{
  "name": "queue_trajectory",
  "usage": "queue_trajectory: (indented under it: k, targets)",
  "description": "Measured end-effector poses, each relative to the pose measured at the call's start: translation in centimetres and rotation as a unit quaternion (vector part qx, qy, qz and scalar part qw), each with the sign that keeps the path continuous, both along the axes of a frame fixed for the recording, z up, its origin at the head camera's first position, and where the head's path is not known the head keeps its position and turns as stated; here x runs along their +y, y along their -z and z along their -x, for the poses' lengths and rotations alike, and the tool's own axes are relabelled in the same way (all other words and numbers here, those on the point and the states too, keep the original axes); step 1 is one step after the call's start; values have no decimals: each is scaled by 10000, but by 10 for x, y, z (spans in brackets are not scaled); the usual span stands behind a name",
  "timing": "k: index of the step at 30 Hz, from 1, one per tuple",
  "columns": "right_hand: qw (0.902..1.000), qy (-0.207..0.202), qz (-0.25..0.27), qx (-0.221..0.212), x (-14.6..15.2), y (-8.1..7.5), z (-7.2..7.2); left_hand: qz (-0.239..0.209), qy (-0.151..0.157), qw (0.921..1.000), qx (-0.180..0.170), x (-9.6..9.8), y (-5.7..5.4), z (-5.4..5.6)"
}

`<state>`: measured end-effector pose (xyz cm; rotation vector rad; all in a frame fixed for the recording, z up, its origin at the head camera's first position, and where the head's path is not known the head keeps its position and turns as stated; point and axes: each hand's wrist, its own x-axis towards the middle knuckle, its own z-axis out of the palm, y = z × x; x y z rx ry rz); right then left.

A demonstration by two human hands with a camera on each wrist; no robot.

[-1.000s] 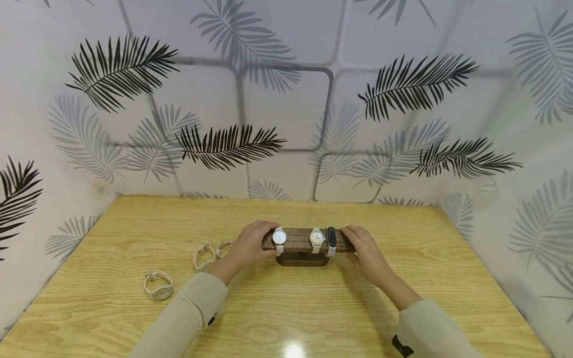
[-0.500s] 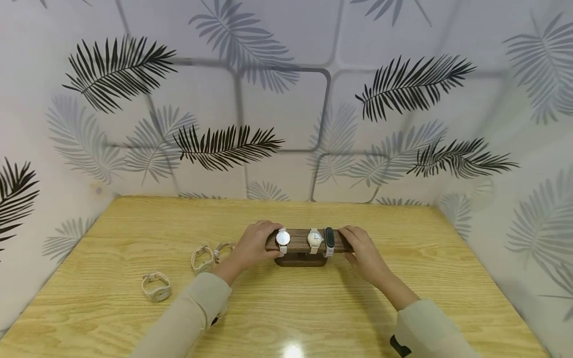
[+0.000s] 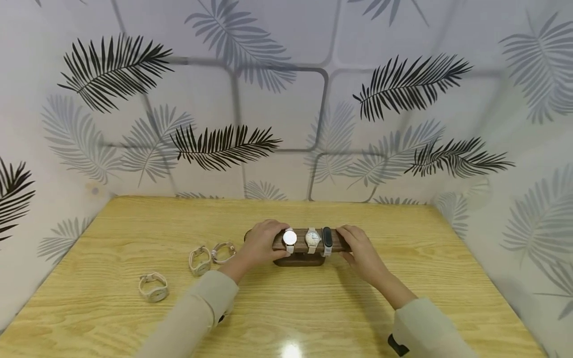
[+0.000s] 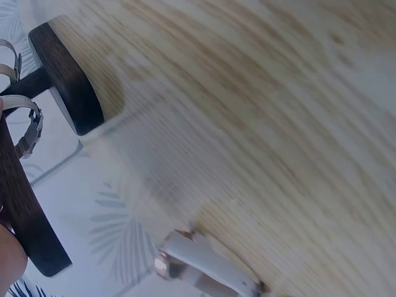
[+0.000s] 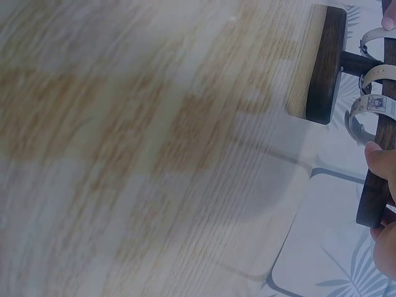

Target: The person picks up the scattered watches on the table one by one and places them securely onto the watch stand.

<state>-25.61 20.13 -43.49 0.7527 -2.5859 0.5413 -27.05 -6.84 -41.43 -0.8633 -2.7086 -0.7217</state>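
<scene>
A dark wooden T-shaped watch stand [image 3: 299, 260] stands on the table, carrying several watches on its bar [image 4: 28, 210]. My left hand [image 3: 262, 243] pinches a wristwatch [image 3: 290, 238] with a round white dial and pale strap, thumb low at the strap and fingers over the bar. Right of it sit a cream-strapped wristwatch [image 3: 312, 238] and, close beside that, a fitness band [image 3: 328, 237] with a black screen. My right hand [image 3: 363, 251] grips the bar's right end, thumb below and fingers above. In the right wrist view those right fingers [image 5: 382, 162] wrap the bar end.
Three pale-strapped watches lie on the wooden table left of my left forearm: one wristwatch [image 3: 153, 287] nearest, another wristwatch [image 3: 199, 261] farther back, and a third wristwatch [image 3: 224, 252] beside it. A leaf-patterned wall [image 3: 277, 174] rises behind the table.
My left hand has slid the white-dial wristwatch right along the bar, closer to the cream one. The bar's left end now shows past my hand. My right hand stays on the bar's end.
</scene>
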Motion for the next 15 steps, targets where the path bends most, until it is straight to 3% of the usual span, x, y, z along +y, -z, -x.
queue_trajectory:
  k: [15]
  targets:
    - [10000,46,-6,-44,-1,1,0,220,-105,9997,-68,9,4,4]
